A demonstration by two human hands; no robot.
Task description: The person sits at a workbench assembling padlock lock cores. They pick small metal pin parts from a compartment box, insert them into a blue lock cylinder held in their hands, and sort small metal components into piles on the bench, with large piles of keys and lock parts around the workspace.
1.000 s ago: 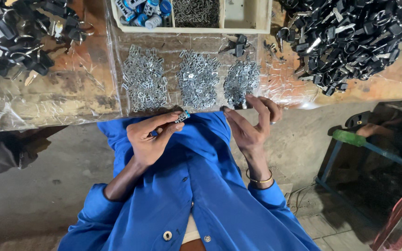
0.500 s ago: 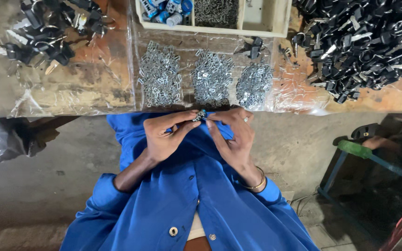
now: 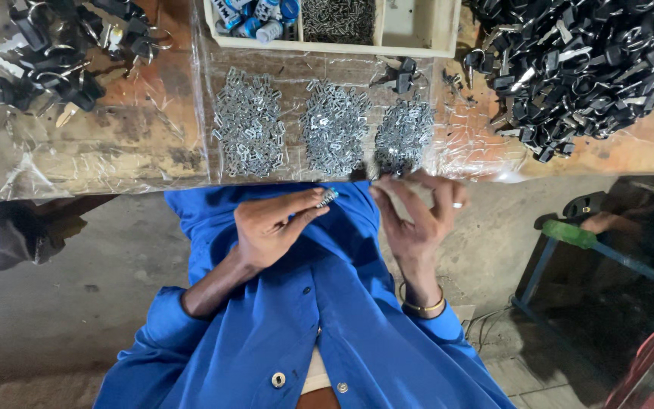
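Head view: a worn wooden bench (image 3: pixel 138 144) under clear plastic sheeting (image 3: pixel 191 163) stands over a grey concrete floor (image 3: pixel 54 303). A cream compartment tray (image 3: pixel 418 47) at its far edge holds blue-and-white tubes (image 3: pixel 259 11). The left hand (image 3: pixel 270 227) pinches a small metal piece (image 3: pixel 328 197) at its fingertips, just off the bench edge. The right hand (image 3: pixel 418 220) is loosely spread, fingertips at the rightmost pile of metal clips (image 3: pixel 404 136).

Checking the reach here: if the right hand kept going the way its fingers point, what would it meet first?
Probably the rightmost pile of small metal clips at the table edge; the right hand points up at it, fingertips nearly there.
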